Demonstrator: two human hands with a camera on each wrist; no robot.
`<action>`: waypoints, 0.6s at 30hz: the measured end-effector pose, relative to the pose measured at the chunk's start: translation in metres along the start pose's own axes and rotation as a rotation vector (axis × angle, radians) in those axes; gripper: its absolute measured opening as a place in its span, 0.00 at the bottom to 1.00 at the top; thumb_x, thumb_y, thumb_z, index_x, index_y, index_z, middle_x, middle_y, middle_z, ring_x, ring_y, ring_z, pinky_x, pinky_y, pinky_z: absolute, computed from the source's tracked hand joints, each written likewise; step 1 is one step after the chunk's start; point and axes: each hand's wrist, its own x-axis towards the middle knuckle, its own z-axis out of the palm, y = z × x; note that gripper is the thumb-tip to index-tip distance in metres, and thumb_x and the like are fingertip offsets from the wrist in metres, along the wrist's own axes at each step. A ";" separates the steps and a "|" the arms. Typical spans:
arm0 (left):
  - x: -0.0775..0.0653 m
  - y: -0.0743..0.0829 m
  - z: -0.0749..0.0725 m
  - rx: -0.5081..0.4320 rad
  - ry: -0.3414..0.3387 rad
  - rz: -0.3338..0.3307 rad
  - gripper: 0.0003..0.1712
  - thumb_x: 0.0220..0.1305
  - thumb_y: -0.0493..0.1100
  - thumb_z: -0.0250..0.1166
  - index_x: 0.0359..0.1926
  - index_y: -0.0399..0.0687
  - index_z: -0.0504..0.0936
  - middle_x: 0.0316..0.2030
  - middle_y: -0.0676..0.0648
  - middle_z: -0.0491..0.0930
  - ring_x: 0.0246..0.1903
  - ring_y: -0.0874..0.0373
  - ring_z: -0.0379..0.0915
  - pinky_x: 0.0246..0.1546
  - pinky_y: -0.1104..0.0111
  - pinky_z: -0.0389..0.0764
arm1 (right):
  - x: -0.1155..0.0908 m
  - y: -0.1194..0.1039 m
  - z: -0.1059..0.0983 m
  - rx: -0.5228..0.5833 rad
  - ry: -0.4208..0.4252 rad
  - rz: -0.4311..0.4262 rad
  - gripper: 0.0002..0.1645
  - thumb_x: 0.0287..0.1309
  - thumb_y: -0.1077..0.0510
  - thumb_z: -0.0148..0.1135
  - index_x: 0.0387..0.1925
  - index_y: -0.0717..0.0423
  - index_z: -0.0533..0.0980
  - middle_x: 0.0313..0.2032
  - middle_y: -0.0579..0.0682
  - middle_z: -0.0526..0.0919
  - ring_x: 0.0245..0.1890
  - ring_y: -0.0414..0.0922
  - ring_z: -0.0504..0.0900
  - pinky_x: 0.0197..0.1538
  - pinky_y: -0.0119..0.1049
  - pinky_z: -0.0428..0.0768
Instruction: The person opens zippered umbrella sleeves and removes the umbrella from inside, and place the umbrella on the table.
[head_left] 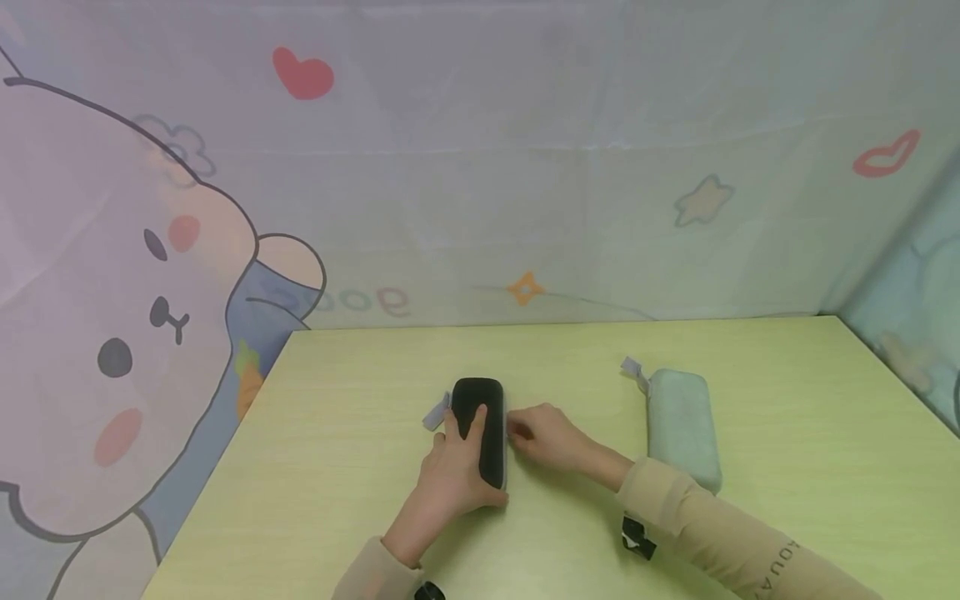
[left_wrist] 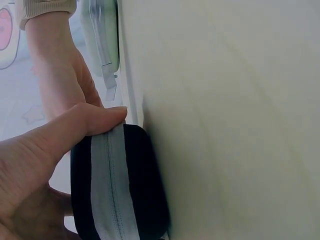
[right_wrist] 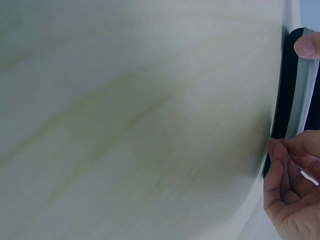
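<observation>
A black zip case (head_left: 491, 433) with a grey zipper (left_wrist: 114, 185) around its side lies on the table. My left hand (head_left: 448, 475) holds it, the thumb on its near end and fingers spread over its top and left side. At the case's right side, my right hand (head_left: 551, 437) pinches with thumb and fingers at the zipper line; in the right wrist view the fingertips (right_wrist: 280, 145) cover the zipper pull. A grey fabric tab (head_left: 437, 412) sticks out from the case's left side.
A pale green zip case (head_left: 682, 425) with a grey tab (head_left: 633, 371) lies on the light wood-grain table (head_left: 337, 442), beyond my right forearm. A printed cloth (head_left: 480, 167) hangs behind the table's far edge and along its sides.
</observation>
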 end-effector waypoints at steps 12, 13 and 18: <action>0.002 0.002 0.005 0.015 0.024 -0.017 0.68 0.32 0.55 0.82 0.73 0.45 0.55 0.67 0.20 0.50 0.55 0.28 0.66 0.37 0.47 0.79 | -0.002 0.002 0.002 -0.005 0.003 -0.027 0.07 0.55 0.67 0.60 0.25 0.53 0.75 0.21 0.42 0.77 0.22 0.33 0.66 0.29 0.25 0.68; 0.002 0.002 0.005 0.015 0.026 -0.018 0.68 0.32 0.56 0.82 0.73 0.45 0.55 0.67 0.20 0.50 0.55 0.28 0.66 0.37 0.48 0.79 | -0.002 0.002 0.002 -0.005 0.004 -0.026 0.08 0.55 0.67 0.60 0.25 0.53 0.75 0.21 0.42 0.77 0.22 0.33 0.66 0.29 0.26 0.68; 0.002 0.006 0.005 0.016 0.034 -0.019 0.67 0.33 0.55 0.82 0.73 0.44 0.55 0.66 0.20 0.51 0.54 0.29 0.67 0.36 0.49 0.79 | -0.003 0.002 0.001 -0.006 0.006 -0.018 0.08 0.55 0.66 0.60 0.24 0.53 0.75 0.20 0.42 0.76 0.22 0.33 0.66 0.29 0.25 0.68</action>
